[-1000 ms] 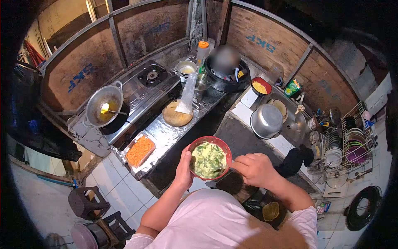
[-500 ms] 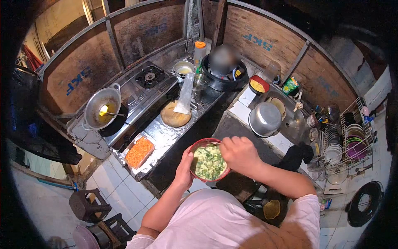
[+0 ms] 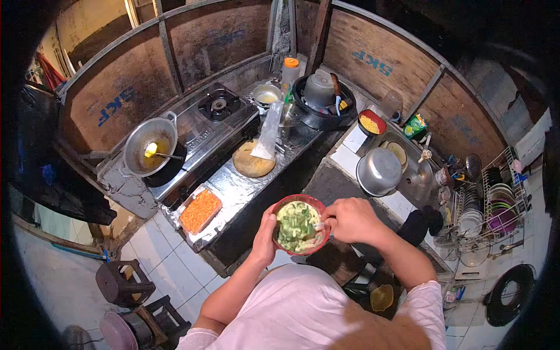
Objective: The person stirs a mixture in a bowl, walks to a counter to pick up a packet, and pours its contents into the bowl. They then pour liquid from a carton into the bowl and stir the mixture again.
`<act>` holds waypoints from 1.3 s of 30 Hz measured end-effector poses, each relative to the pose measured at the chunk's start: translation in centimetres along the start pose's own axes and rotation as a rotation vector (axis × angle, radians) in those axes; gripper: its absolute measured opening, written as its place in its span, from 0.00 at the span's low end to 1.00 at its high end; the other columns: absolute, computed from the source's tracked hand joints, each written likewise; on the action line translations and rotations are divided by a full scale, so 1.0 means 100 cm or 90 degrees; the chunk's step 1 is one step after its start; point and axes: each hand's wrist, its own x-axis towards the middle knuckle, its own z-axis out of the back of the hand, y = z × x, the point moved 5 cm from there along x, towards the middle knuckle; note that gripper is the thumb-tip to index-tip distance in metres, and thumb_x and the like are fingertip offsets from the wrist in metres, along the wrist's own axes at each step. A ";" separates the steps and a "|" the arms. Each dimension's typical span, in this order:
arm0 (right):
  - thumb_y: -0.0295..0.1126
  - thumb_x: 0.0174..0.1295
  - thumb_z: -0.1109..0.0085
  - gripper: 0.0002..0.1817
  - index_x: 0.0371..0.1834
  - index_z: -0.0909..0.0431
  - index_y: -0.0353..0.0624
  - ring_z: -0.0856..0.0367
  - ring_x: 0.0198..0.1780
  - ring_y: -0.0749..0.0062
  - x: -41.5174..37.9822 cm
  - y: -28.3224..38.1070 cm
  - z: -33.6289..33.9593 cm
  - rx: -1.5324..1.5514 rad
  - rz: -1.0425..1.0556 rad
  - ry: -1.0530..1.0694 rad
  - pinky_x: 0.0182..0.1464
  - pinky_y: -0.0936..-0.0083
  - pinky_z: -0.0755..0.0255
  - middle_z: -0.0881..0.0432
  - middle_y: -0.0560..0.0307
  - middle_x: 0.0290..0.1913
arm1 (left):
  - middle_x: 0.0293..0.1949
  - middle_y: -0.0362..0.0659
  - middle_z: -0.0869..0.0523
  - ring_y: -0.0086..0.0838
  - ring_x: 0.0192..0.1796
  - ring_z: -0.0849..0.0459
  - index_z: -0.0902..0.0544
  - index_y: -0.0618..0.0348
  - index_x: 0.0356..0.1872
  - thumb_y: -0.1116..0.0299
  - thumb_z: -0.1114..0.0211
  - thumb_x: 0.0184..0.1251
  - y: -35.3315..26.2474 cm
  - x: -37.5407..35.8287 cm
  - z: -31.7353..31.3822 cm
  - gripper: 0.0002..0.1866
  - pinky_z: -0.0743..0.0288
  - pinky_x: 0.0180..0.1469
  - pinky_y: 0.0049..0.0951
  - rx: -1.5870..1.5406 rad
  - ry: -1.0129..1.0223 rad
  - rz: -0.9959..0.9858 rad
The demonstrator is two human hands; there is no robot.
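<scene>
A red-rimmed bowl [image 3: 300, 224] of pale batter with chopped green leaves is in front of my body. My left hand [image 3: 266, 238] grips its left side, thumb near the rim. At the right rim my right hand [image 3: 350, 220] is closed on the handle of a utensil [image 3: 318, 226], whose lower end is blurred in the mix. Left of the bowl, a container of shredded orange food [image 3: 200, 212] sits on the foil-covered counter [image 3: 228, 191]. A plastic bag [image 3: 269, 131] lies partly on a round wooden board [image 3: 254, 160] beyond the bowl.
At the left, a wok [image 3: 150, 144] with oil and a ladle sits on the stove [image 3: 195, 137]. An upturned metal pot [image 3: 379, 171] stands beside the sink [image 3: 417, 181]. A dish rack [image 3: 487, 201] is at the right, with stools [image 3: 123, 282] at the lower left.
My right hand has shifted slightly right and down, and the utensil now shows in the bowl. The mixture has been moved around. The whole view has shifted slightly.
</scene>
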 end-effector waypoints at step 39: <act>0.29 0.49 0.33 0.15 0.43 0.13 0.51 0.15 0.38 0.67 0.055 0.065 0.014 -0.121 0.173 -0.433 0.40 0.68 0.20 0.15 0.64 0.41 | 0.73 0.49 0.30 0.37 0.73 0.27 0.40 0.55 0.78 0.46 0.52 0.83 -0.062 0.047 0.099 0.33 0.29 0.74 0.41 -0.087 -0.040 0.005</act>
